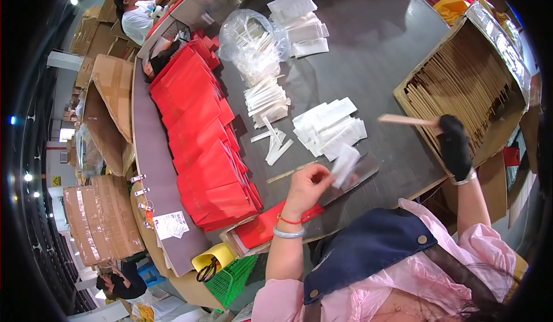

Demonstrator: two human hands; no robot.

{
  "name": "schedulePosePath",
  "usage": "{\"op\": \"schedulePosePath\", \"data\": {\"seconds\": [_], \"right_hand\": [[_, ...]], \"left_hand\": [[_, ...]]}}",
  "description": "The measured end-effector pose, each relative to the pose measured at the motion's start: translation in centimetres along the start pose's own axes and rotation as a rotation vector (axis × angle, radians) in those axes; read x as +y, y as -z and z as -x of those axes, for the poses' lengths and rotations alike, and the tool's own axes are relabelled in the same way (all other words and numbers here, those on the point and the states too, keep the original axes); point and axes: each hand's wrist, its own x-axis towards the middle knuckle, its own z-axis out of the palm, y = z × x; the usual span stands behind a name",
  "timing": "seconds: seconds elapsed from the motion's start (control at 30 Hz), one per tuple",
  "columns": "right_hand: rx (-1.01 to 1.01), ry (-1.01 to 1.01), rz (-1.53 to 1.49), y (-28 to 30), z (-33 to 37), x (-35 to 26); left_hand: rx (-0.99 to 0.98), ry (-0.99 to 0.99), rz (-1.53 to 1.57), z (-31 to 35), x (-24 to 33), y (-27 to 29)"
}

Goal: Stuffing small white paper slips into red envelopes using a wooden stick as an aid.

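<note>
My left hand (308, 186), bare with a red string and a pale bangle at the wrist, pinches a small white packet (345, 164) over the near part of the table. My right hand (455, 148), in a black glove, holds a slim, flat, wood-coloured stick (406, 119) that points left over the table; whether it is a folded fan I cannot tell. Beside that hand stands a cardboard box (416, 100) with many similar sticks (461, 85) in rows. Just beyond my left hand lies a pile of white packets (328, 125).
Red paper bags (193, 126) overlap along the table's left side. More white packets (299, 25), a clear plastic bag (250, 31) and loose white strips (273, 142) lie farther back. A yellow holder (214, 257) with scissors hangs near left. Another person (138, 16) works far left.
</note>
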Motion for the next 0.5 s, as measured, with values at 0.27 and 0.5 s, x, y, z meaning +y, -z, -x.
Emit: {"op": "schedulePosePath", "data": {"seconds": [0.27, 0.5], "right_hand": [[-0.845, -0.002, -0.023, -8.2, 0.3, -5.1], [-0.799, 0.3, -0.244, -14.0, 2.6, -6.6]], "left_hand": [[0.401, -0.239, -0.603, 4.6, -1.3, -2.1], [0.354, -0.237, -0.723, 5.6, -3.0, -3.6]]}}
